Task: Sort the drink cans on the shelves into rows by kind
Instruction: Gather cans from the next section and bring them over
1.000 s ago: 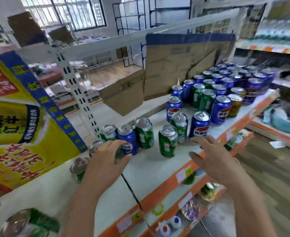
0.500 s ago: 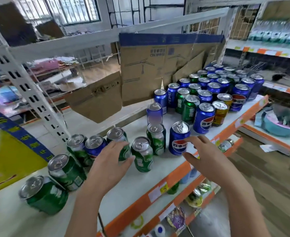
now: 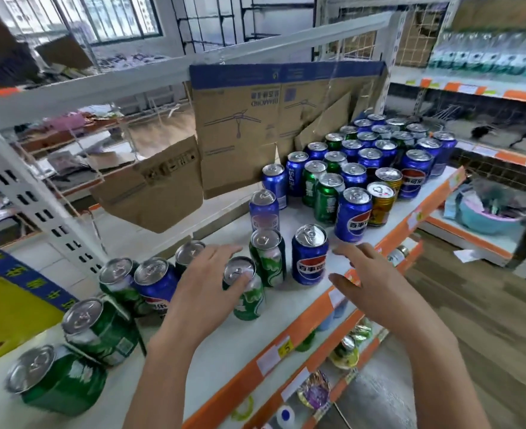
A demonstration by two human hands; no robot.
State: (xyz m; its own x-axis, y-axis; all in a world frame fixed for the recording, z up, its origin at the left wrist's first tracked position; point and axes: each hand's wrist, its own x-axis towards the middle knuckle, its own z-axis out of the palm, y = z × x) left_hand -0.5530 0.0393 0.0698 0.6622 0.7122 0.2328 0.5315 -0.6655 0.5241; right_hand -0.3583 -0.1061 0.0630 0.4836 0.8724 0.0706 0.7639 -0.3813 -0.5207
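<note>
Blue, green and gold drink cans stand mixed on a white shelf (image 3: 286, 308). My left hand (image 3: 207, 284) hovers with fingers spread, its thumb at the top of a green can (image 3: 247, 294); another green can (image 3: 268, 257) and a blue can (image 3: 309, 255) stand just right of it. My right hand (image 3: 370, 281) is open, right of the blue can, holding nothing. Left of my left hand are several green cans (image 3: 100, 329) and one blue can (image 3: 156, 284). A dense group of blue and green cans (image 3: 367, 159) with two gold cans (image 3: 380, 204) fills the right end.
A cardboard sheet (image 3: 255, 128) and a loose flap (image 3: 159, 187) lean at the shelf's back. A perforated white upright (image 3: 38, 209) stands at the left beside a yellow banner (image 3: 4, 311). Lower shelves with small goods (image 3: 348, 351) lie below the orange edge strip (image 3: 286, 345).
The view has swung right and closer to the shelf. My left hand has moved right from the left cans to the green can in front. My right hand stays open near the blue can.
</note>
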